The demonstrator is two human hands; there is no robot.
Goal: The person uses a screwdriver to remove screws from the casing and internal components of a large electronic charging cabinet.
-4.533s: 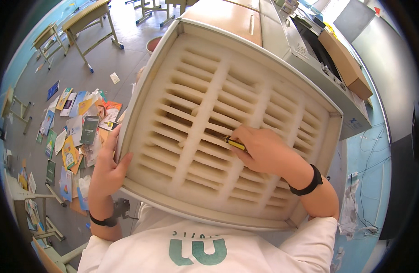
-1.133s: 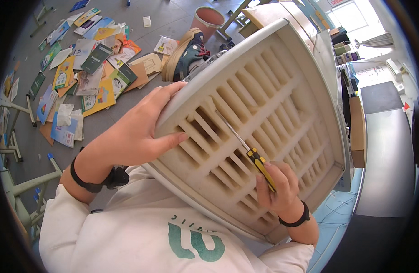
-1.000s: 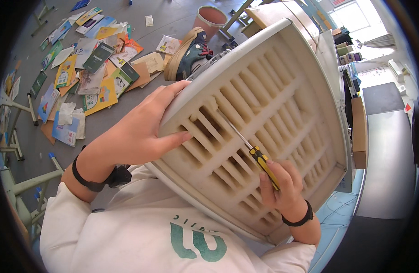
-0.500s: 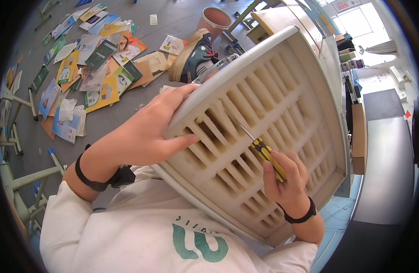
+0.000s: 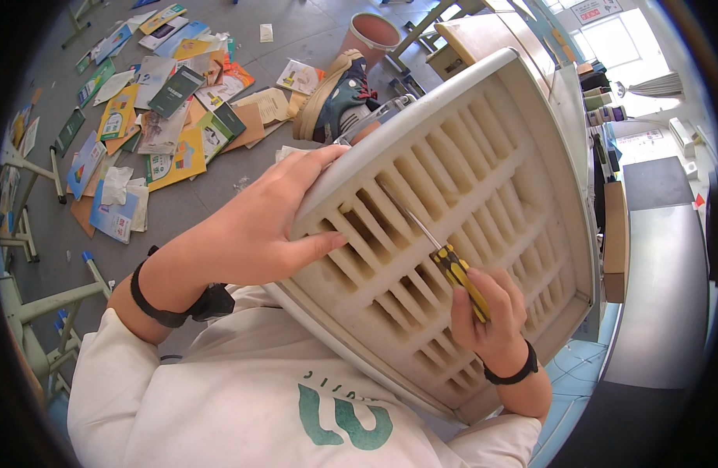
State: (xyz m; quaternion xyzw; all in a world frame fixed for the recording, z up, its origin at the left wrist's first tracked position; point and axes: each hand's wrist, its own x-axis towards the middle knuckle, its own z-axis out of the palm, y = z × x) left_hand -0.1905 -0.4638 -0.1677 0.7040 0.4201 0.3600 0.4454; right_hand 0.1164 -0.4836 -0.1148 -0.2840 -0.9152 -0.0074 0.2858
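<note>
A large tray-like piece with a pale grey rim (image 5: 421, 117) stands tilted against my body. Its cream, foam-like inner face (image 5: 410, 261) has rows of long slots, several of them dark inside. My left hand (image 5: 269, 214) grips the rim at the upper left, thumb over the slotted face and fingers behind the edge. In my right hand (image 5: 495, 316) is a screwdriver (image 5: 455, 271) with a yellow and black handle. Its thin metal shaft points up and left to the upper row of slots. I cannot tell whether the tip touches the foam.
Books and papers (image 5: 168, 101) lie scattered over the grey floor at the left. A reddish bucket (image 5: 372, 35) stands beyond a shoe (image 5: 339, 93). Metal furniture legs (image 5: 59, 300) are at the far left; a cabinet (image 5: 491, 35) and a dark panel (image 5: 659, 273) are to the right.
The screwdriver has shifted slightly, and more of its shaft shows along the upper slots. The view has moved a little; my left hand keeps its place on the rim.
</note>
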